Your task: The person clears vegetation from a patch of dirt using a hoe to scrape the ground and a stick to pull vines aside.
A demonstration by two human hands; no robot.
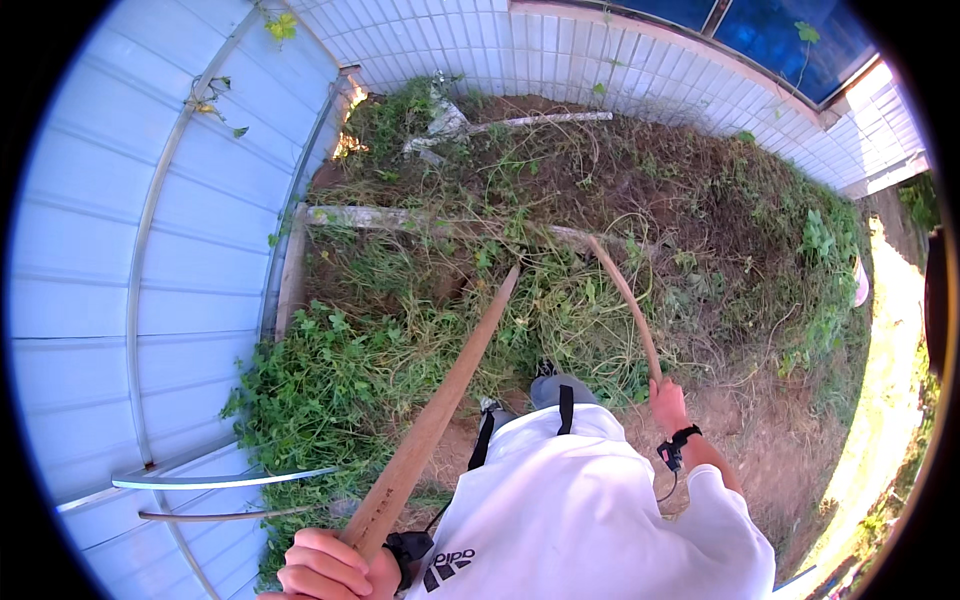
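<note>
Tangled weeds (pixel 320 385); hands (pixel 668 402) grip long sticks (pixel 440 410), apparently wood.

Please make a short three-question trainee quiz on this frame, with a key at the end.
1. True or false: the left hand is empty.
2. Which hand grips the curved brown stick?
3. Fill in: the pale panelled wall stands on the person's ____ side.

Key:
1. False; it grips a long wooden pole.
2. The right hand.
3. Left.
</note>
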